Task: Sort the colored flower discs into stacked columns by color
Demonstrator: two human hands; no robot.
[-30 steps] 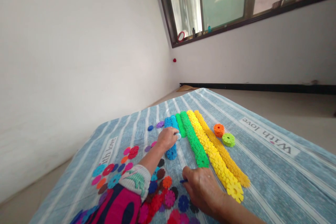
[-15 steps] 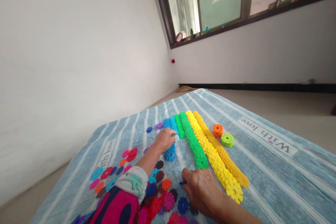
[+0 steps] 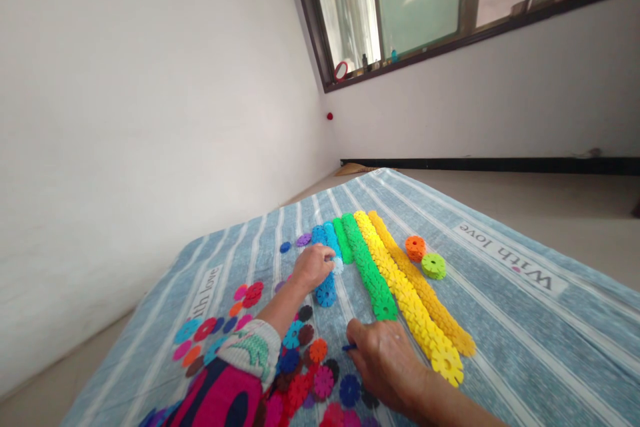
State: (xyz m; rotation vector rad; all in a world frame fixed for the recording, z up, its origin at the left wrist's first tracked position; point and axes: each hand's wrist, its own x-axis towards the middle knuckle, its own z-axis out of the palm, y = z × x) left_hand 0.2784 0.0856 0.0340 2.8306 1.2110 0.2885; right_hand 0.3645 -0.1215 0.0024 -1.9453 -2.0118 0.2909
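Note:
My left hand [image 3: 314, 265] reaches over the blue row of overlapping snowflake discs [image 3: 325, 295]. Its fingers are pinched at a pale blue snowflake disc [image 3: 338, 266], which lies at the near end of a light blue row [image 3: 331, 235]. Closer to me, my right hand [image 3: 385, 355] is closed, knuckles up, with the edge of a dark blue snowflake disc [image 3: 349, 347] poking out between thumb and fingers. Beyond it run a short green row [image 3: 342, 240], a long green row [image 3: 367, 273], a yellow row [image 3: 400, 290] and a darker yellow row [image 3: 425, 288].
Loose mixed-colour discs [image 3: 300, 387] spread around my left forearm. An orange stack [image 3: 415, 248] and a lime stack [image 3: 433, 266] stand right of the rows. Purple discs [image 3: 303, 239] lie at the far left. Everything rests on a striped blue cloth [image 3: 505, 333].

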